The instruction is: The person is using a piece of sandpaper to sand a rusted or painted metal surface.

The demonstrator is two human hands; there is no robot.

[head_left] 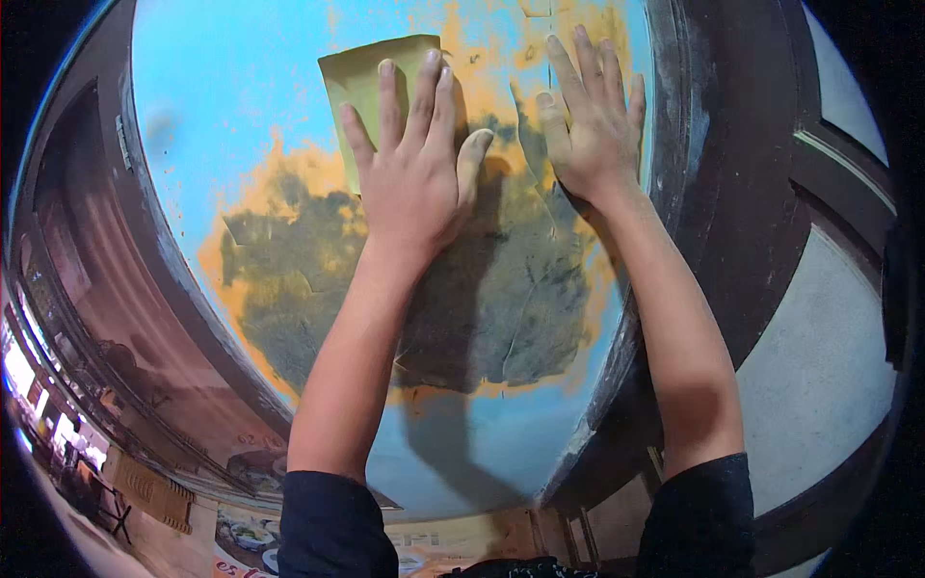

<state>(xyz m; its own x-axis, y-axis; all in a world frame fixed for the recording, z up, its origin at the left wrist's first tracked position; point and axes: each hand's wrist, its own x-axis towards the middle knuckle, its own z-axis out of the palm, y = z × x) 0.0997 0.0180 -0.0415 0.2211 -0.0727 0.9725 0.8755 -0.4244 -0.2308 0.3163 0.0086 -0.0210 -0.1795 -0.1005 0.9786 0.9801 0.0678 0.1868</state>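
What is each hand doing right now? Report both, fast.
Left hand: open, flat, pressing the sheet of sandpaper against the blue panel.
Right hand: open, fingers spread, palm flat on the panel, holding nothing.

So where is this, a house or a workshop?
Probably a building being fixed up. The left hand presses sandpaper on a blue panel with worn paint in a dark frame; the right hand lies flat.

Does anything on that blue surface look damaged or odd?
Yes. The blue panel has a big patch where paint is gone, dark and grey-green with orange edges and cracks. The left hand presses a yellowish sheet at its top; the right hand lies flat beside.
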